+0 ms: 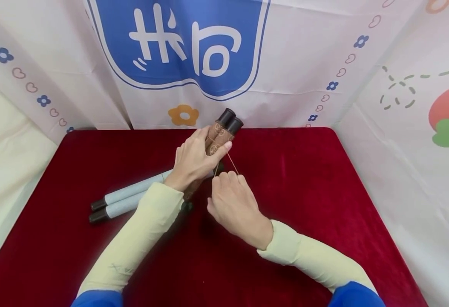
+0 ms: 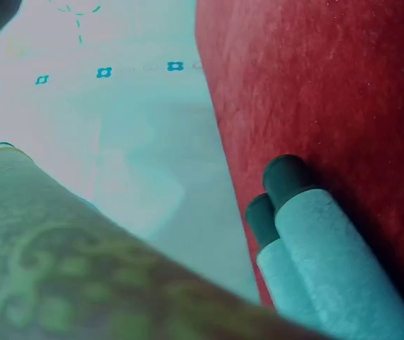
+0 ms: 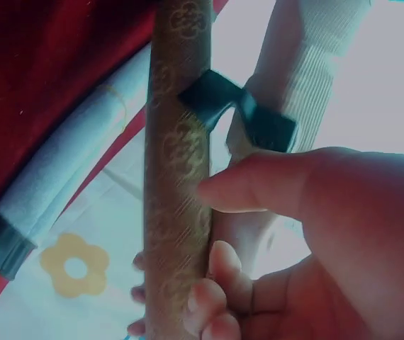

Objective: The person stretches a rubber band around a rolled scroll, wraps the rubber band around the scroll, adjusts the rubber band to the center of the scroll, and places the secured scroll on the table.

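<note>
My left hand (image 1: 195,160) grips a brown patterned scroll (image 1: 220,133) near its far end, where two black rod ends stick out side by side. The scroll tilts over the table, its near part hidden behind the left forearm. A thin tan rubber band (image 1: 232,163) runs from the scroll to my right hand (image 1: 234,202), whose curled fingers hold it stretched toward me. In the right wrist view, the thumb and fingers are close beside the brown scroll (image 3: 177,163), and a dark strip (image 3: 212,103) crosses its edge.
A pale blue double-rolled scroll (image 1: 132,194) with black ends lies on the red cloth-covered table (image 1: 305,192), partly under the left arm. A thin band (image 3: 120,106) circles it. A printed white curtain (image 1: 305,51) hangs behind the table.
</note>
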Action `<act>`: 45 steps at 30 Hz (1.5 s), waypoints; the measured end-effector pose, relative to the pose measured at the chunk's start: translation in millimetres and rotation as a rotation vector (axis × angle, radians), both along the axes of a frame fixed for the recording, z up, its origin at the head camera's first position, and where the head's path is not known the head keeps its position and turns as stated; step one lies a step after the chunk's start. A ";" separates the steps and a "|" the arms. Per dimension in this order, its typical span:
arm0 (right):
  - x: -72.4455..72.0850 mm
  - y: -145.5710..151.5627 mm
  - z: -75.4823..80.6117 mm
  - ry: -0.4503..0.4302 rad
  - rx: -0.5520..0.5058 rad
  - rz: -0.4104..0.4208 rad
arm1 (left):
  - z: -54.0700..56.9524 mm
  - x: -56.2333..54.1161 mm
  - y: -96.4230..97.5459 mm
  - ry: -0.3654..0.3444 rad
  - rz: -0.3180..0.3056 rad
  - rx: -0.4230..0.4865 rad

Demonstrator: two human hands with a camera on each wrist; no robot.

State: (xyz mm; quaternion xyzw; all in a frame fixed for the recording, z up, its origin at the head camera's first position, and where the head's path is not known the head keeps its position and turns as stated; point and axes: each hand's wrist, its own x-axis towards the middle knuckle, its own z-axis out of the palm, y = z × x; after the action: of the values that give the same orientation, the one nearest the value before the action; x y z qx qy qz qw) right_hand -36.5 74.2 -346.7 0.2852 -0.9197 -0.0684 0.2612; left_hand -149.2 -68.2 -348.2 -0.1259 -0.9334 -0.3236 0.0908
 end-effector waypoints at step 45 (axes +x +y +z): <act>-40.6 101.7 -9.7 -0.850 -1.461 0.517 | 21.3 85.0 -0.8 -0.055 -0.527 0.075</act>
State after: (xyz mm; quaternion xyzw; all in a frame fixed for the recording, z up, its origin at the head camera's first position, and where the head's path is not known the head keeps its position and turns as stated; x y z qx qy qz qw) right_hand -77.2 175.9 -356.4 0.2475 -0.6594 0.7095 0.0214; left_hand -64.2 -69.0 -326.8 -0.3523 -0.8579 -0.3737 -0.0176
